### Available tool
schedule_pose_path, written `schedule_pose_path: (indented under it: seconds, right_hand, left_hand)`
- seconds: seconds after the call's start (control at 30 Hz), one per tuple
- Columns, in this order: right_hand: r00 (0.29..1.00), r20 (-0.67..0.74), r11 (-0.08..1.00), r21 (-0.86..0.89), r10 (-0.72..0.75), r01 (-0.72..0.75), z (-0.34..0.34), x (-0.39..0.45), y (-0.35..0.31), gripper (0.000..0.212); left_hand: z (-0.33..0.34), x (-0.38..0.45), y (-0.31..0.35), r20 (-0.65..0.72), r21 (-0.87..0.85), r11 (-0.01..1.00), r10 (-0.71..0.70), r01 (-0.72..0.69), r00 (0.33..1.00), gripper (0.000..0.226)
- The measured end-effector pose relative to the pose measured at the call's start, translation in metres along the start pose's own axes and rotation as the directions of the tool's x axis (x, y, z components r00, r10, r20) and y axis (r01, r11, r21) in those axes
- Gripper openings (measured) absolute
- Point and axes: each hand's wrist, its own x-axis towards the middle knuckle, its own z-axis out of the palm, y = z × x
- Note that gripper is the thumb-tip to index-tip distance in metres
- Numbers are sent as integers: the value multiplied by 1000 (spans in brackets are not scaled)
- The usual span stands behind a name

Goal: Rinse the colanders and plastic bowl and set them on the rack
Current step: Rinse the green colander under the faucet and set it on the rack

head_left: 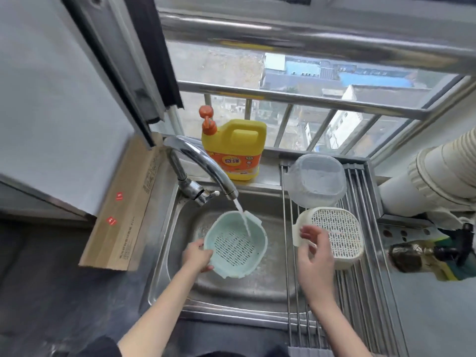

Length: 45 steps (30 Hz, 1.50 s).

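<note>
My left hand grips the rim of a pale green colander and holds it tilted in the steel sink. Water from the faucet runs into it. A white colander lies upside down on the roll-up rack, and a clear plastic bowl lies behind it on the same rack. My right hand hovers in front of the white colander's left edge, fingers loosely bent, holding nothing.
A yellow dish soap jug with an orange pump stands on the ledge behind the sink. A cardboard box leans at the left. A white ribbed duct and a dark crumpled bag sit at the right. Window bars run behind.
</note>
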Motion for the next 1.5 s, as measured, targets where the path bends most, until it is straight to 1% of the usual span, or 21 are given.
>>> schedule_pose_path:
  seconds: [0.1,0.2,0.3,0.4,0.47,0.53,0.63,0.73,0.8,0.9,1.0,1.07,1.13,1.2,1.27,1.37,1.5]
  right_hand:
    - [981,195,994,-112,14,8,31,12,-7,35]
    - [925,358,967,-253,127,-35,54,29,-6,45]
    - [869,440,946,-313,225,-87,70,42,-7,47]
    - [844,477,943,-321,246,-93,83,51,-7,36]
    - [869,450,949,-309,206,-65,87,54,-5,20]
    - [909,383,953,-300,162,-43,86,56,-3,4]
    - [940,322,955,-297,113,-13,78,54,-5,11]
    - [961,277,952,-298,22,64,67,46,-14,4]
    - [966,250,928,-345,-56,143,62,43,-16,9]
    - [965,219,902,-371,-147,222,56,39,-19,17]
    - [952,205,861,-413,-229,296,51,40,-23,24]
    - [940,204,846,-414,-273,335,47,41,-28,24]
    - [932,203,833,-422,-299,359,45,43,-32,22]
    - [931,206,813,-454,-302,364,44,47,-33,24]
    - [936,211,789,-505,-281,350,43,52,-33,29]
    - [954,222,769,-568,-200,294,41,58,-35,36]
    - [970,228,764,-609,-87,211,37,57,-37,34]
  left_hand:
    - [-25,-6,1,-36,-30,992,118,-119,992,42]
    - [-41,-16,9,-77,-10,976,215,-216,974,47]
    - [-52,-26,18,-99,-27,947,316,-320,944,51]
    - [-58,-31,23,-102,-62,920,380,-387,919,52]
    - [-59,-31,23,-87,-67,912,398,-404,913,53]
    - [-58,-28,21,-40,-131,902,411,-412,911,54]
    - [-52,-22,18,52,-292,880,405,-374,913,56]
    - [-44,-11,19,124,-359,880,376,-312,918,48]
    - [-39,-3,25,180,-352,891,365,-287,913,37]
    - [-29,8,36,249,-271,930,317,-249,915,18]
    - [-20,16,48,322,-213,951,284,-223,903,11]
    - [-16,16,55,359,-216,953,280,-213,890,8]
    - [-13,15,61,379,-236,951,280,-201,882,9]
    - [-13,14,62,416,-209,958,267,-194,869,12]
    - [-14,13,60,469,-121,971,239,-206,850,16]
    - [-17,6,56,522,-7,973,202,-232,829,17]
    - [-19,-7,51,548,69,969,162,-238,821,23]
